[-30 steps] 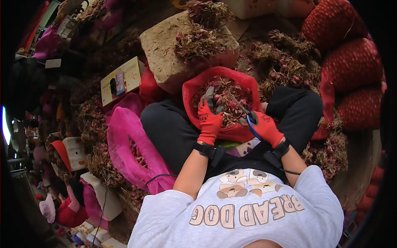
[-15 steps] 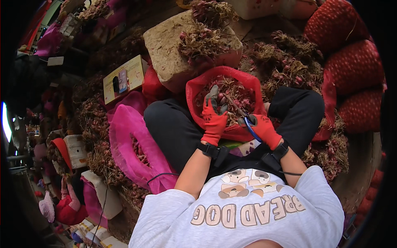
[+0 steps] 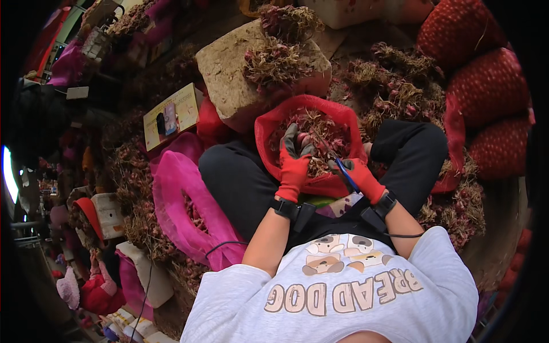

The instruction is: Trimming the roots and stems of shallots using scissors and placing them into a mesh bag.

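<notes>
My left hand (image 3: 294, 162), in a red glove with grey palm and fingers, is curled around a small reddish shallot (image 3: 303, 139) over the red mesh bag. My right hand (image 3: 362, 175), gloved the same way, grips scissors (image 3: 346, 174) with blue handles. Their dark blades point up and left toward the shallot, and the tips are hard to make out against the pile. Between my legs the red mesh bag (image 3: 267, 124) stands with its mouth wide, holding shallots and dry trimmings.
Bunches of dried shallots (image 3: 394, 86) lie beyond my right knee, others on a pale block (image 3: 223, 68). Full red mesh sacks (image 3: 486, 86) are stacked at right. A pink mesh bag (image 3: 171, 194) and a yellow box (image 3: 186, 106) with a phone on top are at left. Another person (image 3: 100, 288) sits far left.
The scissors' blue handles have come closer together. My left hand has shifted slightly, with the shallot at its fingers. The whole view has moved a little.
</notes>
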`<state>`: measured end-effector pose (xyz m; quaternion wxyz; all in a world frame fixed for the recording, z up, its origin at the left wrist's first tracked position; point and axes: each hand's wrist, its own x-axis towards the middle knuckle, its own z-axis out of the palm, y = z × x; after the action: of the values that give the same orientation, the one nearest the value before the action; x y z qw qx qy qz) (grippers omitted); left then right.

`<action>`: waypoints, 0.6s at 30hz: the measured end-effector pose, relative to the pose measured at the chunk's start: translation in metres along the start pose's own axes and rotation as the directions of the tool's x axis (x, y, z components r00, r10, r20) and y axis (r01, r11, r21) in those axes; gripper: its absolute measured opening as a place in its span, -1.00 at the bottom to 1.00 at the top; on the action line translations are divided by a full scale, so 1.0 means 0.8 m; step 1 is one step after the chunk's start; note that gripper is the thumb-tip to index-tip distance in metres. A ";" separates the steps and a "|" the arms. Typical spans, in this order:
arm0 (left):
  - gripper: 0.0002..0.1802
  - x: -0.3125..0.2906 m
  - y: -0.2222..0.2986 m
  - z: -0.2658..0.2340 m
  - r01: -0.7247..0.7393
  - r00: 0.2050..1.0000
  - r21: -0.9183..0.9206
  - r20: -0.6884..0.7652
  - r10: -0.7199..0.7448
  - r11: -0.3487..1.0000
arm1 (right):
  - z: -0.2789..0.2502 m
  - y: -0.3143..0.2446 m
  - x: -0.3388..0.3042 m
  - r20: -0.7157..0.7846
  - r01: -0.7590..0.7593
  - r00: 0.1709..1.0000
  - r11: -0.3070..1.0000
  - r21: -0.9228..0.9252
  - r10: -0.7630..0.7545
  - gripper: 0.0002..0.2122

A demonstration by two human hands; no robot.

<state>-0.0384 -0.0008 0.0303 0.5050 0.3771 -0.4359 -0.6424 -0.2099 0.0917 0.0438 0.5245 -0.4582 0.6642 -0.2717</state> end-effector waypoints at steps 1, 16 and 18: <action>-0.29 0.001 -0.005 -0.002 -0.020 1.000 0.018 0.000 0.020 1.000 | -0.004 -0.012 -0.002 0.066 -0.127 0.991 0.984 0.127 0.119 -0.77; -0.30 0.012 0.046 -0.001 -0.242 0.930 0.534 0.366 0.037 0.811 | -0.020 -0.076 0.070 0.217 -0.092 0.970 0.654 0.751 -0.113 -0.71; -0.29 0.015 0.033 0.000 -0.062 0.988 0.383 0.152 0.004 0.922 | -0.016 -0.071 0.084 0.239 -0.119 0.963 0.605 0.787 -0.122 -0.72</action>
<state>-0.0324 -0.0154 0.0550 0.3978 0.4131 -0.5966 -0.5614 -0.2056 0.0057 0.0652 0.7578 -0.2103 0.3960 -0.4740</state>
